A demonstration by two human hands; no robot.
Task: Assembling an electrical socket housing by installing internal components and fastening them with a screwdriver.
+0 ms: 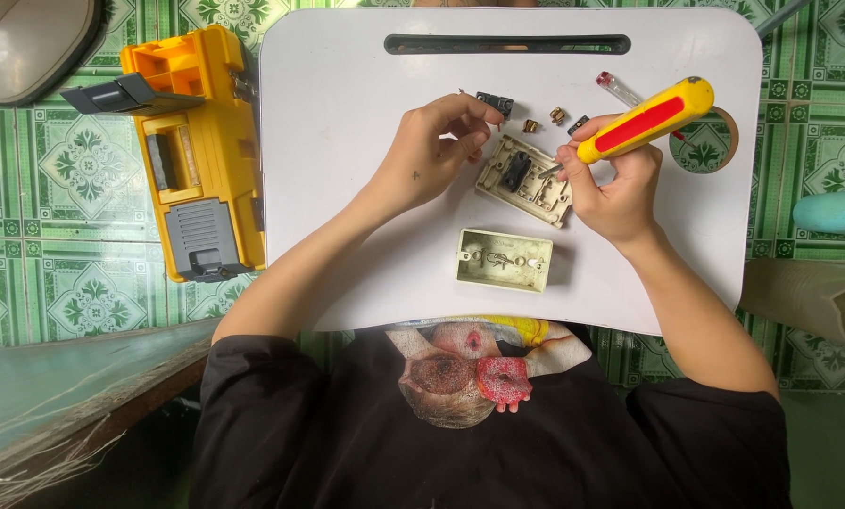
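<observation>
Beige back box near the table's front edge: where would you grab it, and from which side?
Judging by its pose, take the beige back box from above, pinching its two long outer walls. It lies flat, open face up, apart from both hands, with bare white table along both long sides. The rim looks thin, so grip the walls.

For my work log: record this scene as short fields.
surface: white lap tray over green tiled floor
left hand: steadies the switch plate, fingers by a small black part
right hand: grips a yellow and red screwdriver, tip at the plate
nearby: beige back box, brass bits, yellow toolbox
</observation>
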